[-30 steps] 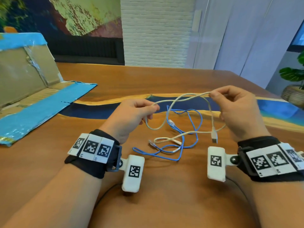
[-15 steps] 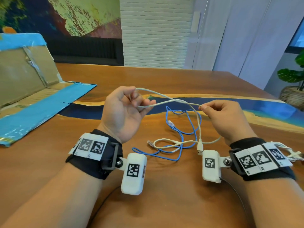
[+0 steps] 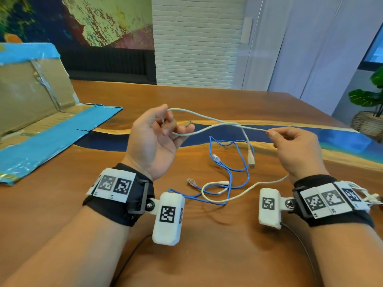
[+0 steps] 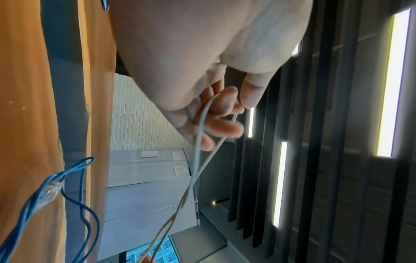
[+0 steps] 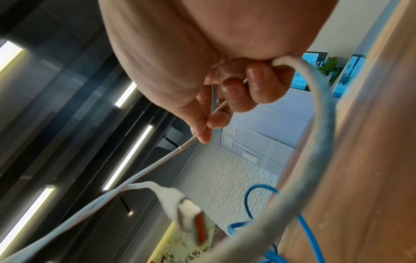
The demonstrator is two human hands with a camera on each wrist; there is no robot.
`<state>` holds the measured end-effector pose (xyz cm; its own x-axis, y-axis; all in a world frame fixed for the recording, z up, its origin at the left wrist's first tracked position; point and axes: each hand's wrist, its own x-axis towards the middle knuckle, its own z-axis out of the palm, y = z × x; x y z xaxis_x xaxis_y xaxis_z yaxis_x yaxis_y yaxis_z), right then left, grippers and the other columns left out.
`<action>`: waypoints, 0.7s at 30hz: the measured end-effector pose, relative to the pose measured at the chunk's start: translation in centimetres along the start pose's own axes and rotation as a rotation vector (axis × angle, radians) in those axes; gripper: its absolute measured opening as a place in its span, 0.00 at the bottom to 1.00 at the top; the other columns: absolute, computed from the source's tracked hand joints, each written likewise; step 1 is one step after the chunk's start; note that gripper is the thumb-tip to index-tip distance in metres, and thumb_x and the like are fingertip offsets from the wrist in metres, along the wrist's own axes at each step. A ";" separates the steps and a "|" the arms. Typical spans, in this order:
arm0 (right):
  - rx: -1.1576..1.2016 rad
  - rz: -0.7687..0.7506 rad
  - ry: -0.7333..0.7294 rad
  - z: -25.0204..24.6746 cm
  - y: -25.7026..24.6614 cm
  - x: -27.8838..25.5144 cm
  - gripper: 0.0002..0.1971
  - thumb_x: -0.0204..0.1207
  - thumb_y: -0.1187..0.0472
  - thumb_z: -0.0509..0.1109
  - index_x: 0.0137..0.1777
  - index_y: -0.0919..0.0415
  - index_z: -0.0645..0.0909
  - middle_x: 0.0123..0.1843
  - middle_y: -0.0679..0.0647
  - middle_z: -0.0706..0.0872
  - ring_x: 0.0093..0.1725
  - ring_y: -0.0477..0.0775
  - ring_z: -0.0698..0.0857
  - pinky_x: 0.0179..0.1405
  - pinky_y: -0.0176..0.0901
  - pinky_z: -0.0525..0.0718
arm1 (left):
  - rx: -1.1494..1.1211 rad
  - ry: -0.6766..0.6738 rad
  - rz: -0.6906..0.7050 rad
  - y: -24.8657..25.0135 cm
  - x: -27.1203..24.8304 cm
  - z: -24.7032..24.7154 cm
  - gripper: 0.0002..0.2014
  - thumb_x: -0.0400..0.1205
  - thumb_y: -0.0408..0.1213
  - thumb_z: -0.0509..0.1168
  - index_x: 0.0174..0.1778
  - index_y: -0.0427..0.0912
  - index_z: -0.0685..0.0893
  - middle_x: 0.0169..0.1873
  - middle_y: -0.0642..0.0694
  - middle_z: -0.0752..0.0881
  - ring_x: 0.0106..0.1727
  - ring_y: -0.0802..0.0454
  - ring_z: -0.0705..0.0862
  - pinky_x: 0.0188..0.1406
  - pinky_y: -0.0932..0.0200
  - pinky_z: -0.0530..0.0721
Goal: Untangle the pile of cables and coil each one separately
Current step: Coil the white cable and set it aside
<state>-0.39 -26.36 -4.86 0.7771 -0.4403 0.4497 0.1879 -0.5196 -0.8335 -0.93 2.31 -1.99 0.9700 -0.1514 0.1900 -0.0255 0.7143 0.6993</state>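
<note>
A white USB cable (image 3: pixel 217 123) stretches in the air between my two hands. My left hand (image 3: pixel 163 129), palm turned up, holds a loop of it in curled fingers (image 4: pixel 221 113). My right hand (image 3: pixel 275 135) pinches the cable (image 5: pixel 178 151) between thumb and forefinger, and the rest runs under the palm down to the table. Its USB plug (image 3: pixel 251 158) hangs free below the strand, seen close in the right wrist view (image 5: pixel 191 220). A blue network cable (image 3: pixel 228 162) lies tangled on the table, with clear plugs (image 3: pixel 215 157) showing.
An opened cardboard box with blue tape (image 3: pixel 41 112) lies at the left on the wooden table (image 3: pixel 207 255). A potted plant (image 3: pixel 371 112) stands beyond the table's right edge. Thin black leads run from the wrist cameras across the near table.
My left hand turned palm up and lifted, taking a loop of the white cable. My right hand lowered and slid along the strand. The USB plug now hangs higher off the table.
</note>
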 end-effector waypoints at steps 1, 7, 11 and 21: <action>-0.008 -0.007 0.002 0.1 0.0 0.0 0.07 0.82 0.56 0.74 0.42 0.47 0.89 0.37 0.46 0.88 0.40 0.44 0.83 0.41 0.41 0.80 | -0.024 0.013 -0.023 0.2 0.0 -0.1 0.15 0.87 0.43 0.61 0.36 0.42 0.79 0.27 0.49 0.62 0.26 0.53 0.72 0.39 0.56 0.87; -0.032 0.029 0.022 -0.2 0.8 0.2 0.06 0.84 0.55 0.73 0.50 0.53 0.90 0.39 0.45 0.87 0.41 0.44 0.83 0.39 0.35 0.76 | 0.183 0.032 -0.127 0.7 0.6 -0.7 0.18 0.91 0.47 0.58 0.61 0.38 0.86 0.31 0.52 0.69 0.26 0.59 0.60 0.21 0.65 0.56; -0.062 0.030 -0.008 -0.2 0.9 0.0 0.06 0.84 0.55 0.71 0.50 0.53 0.90 0.38 0.46 0.86 0.40 0.41 0.81 0.37 0.34 0.75 | 0.144 -0.026 -0.082 0.3 0.3 -0.4 0.15 0.89 0.43 0.58 0.63 0.40 0.86 0.36 0.51 0.74 0.29 0.58 0.65 0.24 0.64 0.57; -0.124 0.130 -0.144 0.0 1.2 0.2 0.10 0.88 0.60 0.66 0.52 0.52 0.90 0.41 0.49 0.91 0.46 0.48 0.86 0.37 0.35 0.75 | 0.354 0.016 -0.037 0.4 0.4 -0.4 0.17 0.92 0.49 0.57 0.73 0.53 0.83 0.34 0.48 0.81 0.25 0.55 0.63 0.22 0.59 0.54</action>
<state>-0.05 -27.04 -5.76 0.8695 -0.4050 0.2829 0.0121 -0.5550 -0.8318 -0.49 2.80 -1.95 0.9755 -0.1599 0.1508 -0.0693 0.4272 0.9015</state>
